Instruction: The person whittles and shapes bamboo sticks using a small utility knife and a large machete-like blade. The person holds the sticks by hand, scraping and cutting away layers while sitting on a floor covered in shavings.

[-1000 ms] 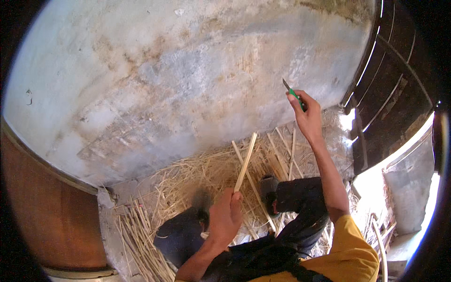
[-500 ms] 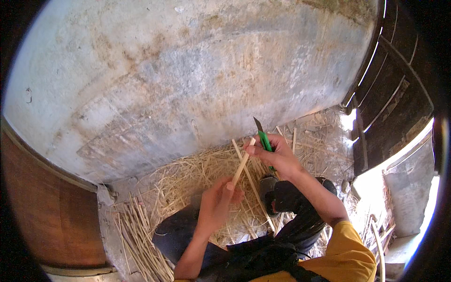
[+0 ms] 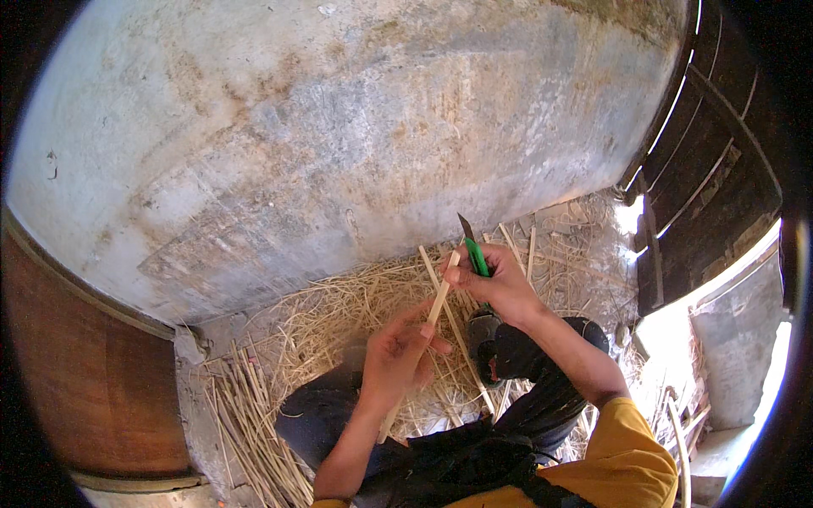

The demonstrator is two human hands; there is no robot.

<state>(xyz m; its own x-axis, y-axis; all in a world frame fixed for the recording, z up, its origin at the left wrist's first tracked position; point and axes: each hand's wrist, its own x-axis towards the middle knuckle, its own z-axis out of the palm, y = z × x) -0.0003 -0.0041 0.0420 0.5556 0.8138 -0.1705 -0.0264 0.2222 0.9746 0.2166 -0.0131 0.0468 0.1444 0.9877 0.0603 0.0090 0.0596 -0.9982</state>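
Left hand: closed around the lower half of a pale bamboo strip, which runs up and to the right from the fist toward the other hand.
Right hand: closed on a green-handled knife; the dark blade points up past the knuckles, and the handle lies just beside the strip's top end — touching or not, I cannot tell.
Strip position: held in the air above the lap, tilted, its upper tip at the right hand's fingers.
Progress (judged): one strip in work, knife set at its upper end; a cut looks about to start or barely started there — no fresh shaving shows on it.
Done so far (judged): a thick litter of fine shavings covers the floor ahead of the knees, and several long pale strips lie across it, which suggests much paring is already behind.
Left to do (judged): a bundle of sticks lies on the floor at the person's left, apparently unworked.
Surroundings: stained plaster wall ahead, dark wooden door at right.
Hidden or unclear: the strip's lower end is lost behind the left wrist; the blade edge and exact contact point are too small to read; the knees and dark bag cover the floor nearest the body.
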